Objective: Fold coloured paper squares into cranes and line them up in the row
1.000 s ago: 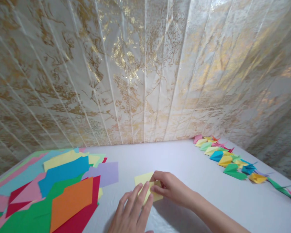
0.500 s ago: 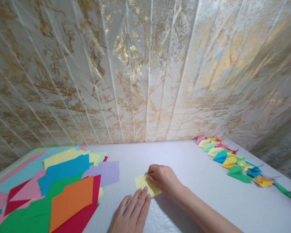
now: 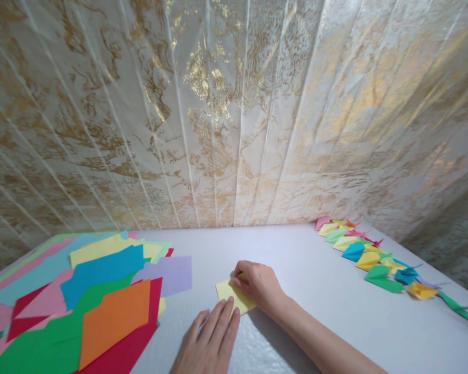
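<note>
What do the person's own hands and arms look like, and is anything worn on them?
Both the left hand and the right hand are bare, with no glove or ring visible. The visible right forearm shows no sleeve, watch or bracelet. The left forearm is outside the picture, so I cannot tell about it.

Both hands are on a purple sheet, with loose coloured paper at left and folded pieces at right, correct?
Wrong colour: in the head view, the left hand and right hand are on a pale yellow sheet. The rest holds.
</note>
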The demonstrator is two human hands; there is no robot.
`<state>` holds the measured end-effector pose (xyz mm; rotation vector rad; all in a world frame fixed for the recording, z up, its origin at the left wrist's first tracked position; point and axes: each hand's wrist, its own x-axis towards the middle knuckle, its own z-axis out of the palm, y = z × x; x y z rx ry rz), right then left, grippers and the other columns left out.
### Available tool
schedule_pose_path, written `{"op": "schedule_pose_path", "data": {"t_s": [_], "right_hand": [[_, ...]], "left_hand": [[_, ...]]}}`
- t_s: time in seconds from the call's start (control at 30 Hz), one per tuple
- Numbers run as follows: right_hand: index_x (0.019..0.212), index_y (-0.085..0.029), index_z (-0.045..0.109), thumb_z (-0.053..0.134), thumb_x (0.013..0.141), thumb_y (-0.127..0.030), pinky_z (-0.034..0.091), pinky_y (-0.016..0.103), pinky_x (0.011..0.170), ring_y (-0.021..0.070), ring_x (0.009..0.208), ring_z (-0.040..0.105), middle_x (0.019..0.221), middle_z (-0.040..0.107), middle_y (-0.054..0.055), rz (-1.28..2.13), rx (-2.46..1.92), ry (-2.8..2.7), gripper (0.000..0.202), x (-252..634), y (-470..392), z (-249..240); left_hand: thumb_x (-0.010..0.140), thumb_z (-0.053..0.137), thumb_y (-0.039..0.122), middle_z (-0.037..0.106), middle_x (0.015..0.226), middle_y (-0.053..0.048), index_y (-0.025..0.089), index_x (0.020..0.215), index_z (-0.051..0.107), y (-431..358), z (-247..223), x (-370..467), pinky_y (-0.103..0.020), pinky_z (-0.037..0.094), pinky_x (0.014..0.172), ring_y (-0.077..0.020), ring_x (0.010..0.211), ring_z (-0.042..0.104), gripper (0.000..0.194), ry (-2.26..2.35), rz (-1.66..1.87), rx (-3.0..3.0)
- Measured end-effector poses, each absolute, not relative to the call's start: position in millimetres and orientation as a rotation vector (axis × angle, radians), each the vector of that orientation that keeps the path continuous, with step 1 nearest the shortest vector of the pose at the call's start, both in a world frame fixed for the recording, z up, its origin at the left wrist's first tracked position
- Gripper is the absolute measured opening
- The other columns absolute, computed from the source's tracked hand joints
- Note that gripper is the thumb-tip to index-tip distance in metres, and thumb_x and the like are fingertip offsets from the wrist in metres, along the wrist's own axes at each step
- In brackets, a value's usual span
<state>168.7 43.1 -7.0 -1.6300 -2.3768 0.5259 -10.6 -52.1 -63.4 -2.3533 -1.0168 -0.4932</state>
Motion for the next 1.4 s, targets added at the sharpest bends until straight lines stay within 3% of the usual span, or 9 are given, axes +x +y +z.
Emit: {"op": "schedule_pose_path", "data": {"t_s": [0.13, 0.33, 0.5, 0.7, 0.9, 1.03, 1.1, 1.23, 1.4], "right_hand": [[0.096, -0.025, 0.073, 0.062, 0.090, -0.027, 0.043, 0.024, 0.070, 0.0184, 0.089, 0.071, 0.099, 0.078, 0.001, 0.516, -1.643, -2.367, 0.013, 168, 42, -6], [0.097, -0.025, 0.072, 0.061, 0.091, -0.025, 0.042, 0.024, 0.070, 0.0180, 0.088, 0.071, 0.099, 0.078, 0.001, 0.507, -1.650, -2.350, 0.013, 167, 41, -6], [0.095, -0.025, 0.072, 0.061, 0.091, -0.025, 0.041, 0.024, 0.069, 0.0182, 0.087, 0.071, 0.098, 0.078, 0.001, 0.510, -1.646, -2.347, 0.012, 168, 40, -6], [0.095, -0.025, 0.071, 0.061, 0.091, -0.025, 0.041, 0.024, 0.070, 0.0176, 0.087, 0.070, 0.098, 0.078, 0.001, 0.519, -1.630, -2.345, 0.011, 168, 40, -7], [0.100, -0.023, 0.068, 0.059, 0.091, -0.023, 0.042, 0.025, 0.072, 0.0187, 0.089, 0.069, 0.100, 0.076, 0.003, 0.538, -1.592, -2.337, 0.013, 168, 40, -10], [0.123, -0.024, 0.057, 0.063, 0.087, -0.019, 0.045, 0.025, 0.079, 0.0187, 0.097, 0.065, 0.113, 0.069, 0.004, 0.576, -1.477, -2.369, 0.037, 176, 31, -7], [0.123, -0.023, 0.058, 0.067, 0.082, -0.016, 0.046, 0.028, 0.085, 0.0196, 0.101, 0.061, 0.115, 0.063, 0.006, 0.623, -1.349, -2.397, 0.042, 182, 23, -8], [0.111, -0.023, 0.064, 0.065, 0.081, -0.010, 0.044, 0.037, 0.096, 0.0231, 0.106, 0.054, 0.114, 0.056, 0.007, 0.718, -1.207, -2.307, 0.033, 193, 9, -13], [0.113, -0.025, 0.063, 0.066, 0.079, -0.008, 0.040, 0.041, 0.102, 0.0244, 0.113, 0.050, 0.118, 0.053, 0.006, 0.803, -1.204, -2.228, 0.038, 196, 5, -18]], "left_hand": [[0.098, 0.046, 0.026, 0.071, 0.127, -0.006, 0.019, 0.126, 0.063, -51, -61, -11, -0.031, 0.035, 0.095, -0.0190, 0.116, 0.060, 0.033, -0.984, -0.505, -2.343], [0.099, 0.045, 0.030, 0.068, 0.132, -0.007, 0.020, 0.132, 0.060, -53, -61, -12, -0.030, 0.033, 0.098, -0.0199, 0.120, 0.058, 0.037, -1.020, -0.486, -2.371], [0.100, 0.044, 0.044, 0.067, 0.135, -0.006, 0.022, 0.132, 0.060, -55, -59, -12, -0.030, 0.035, 0.097, -0.0200, 0.122, 0.056, 0.043, -1.059, -0.432, -2.396], [0.092, 0.041, 0.071, 0.065, 0.137, -0.009, 0.021, 0.135, 0.060, -56, -56, -10, -0.034, 0.034, 0.098, -0.0244, 0.123, 0.054, 0.068, -1.079, -0.417, -2.421], [0.091, 0.044, 0.072, 0.068, 0.131, -0.011, 0.020, 0.132, 0.061, -56, -49, -9, -0.038, 0.032, 0.098, -0.0262, 0.119, 0.057, 0.068, -1.022, -0.432, -2.404], [0.088, 0.049, 0.072, 0.067, 0.133, -0.010, 0.022, 0.133, 0.061, -56, -47, -11, -0.036, 0.033, 0.099, -0.0256, 0.119, 0.057, 0.068, -1.069, -0.415, -2.484], [0.087, 0.053, 0.071, 0.065, 0.136, -0.008, 0.023, 0.136, 0.058, -56, -47, -12, -0.035, 0.034, 0.101, -0.0251, 0.122, 0.056, 0.068, -1.108, -0.394, -2.538], [0.084, 0.058, 0.069, 0.060, 0.142, -0.008, 0.025, 0.140, 0.055, -57, -48, -13, -0.036, 0.036, 0.102, -0.0259, 0.125, 0.054, 0.070, -1.156, -0.376, -2.580], [0.086, 0.055, 0.069, 0.061, 0.142, -0.008, 0.026, 0.138, 0.057, -56, -45, -14, -0.035, 0.036, 0.099, -0.0251, 0.124, 0.055, 0.067, -1.132, -0.383, -2.564]]}}
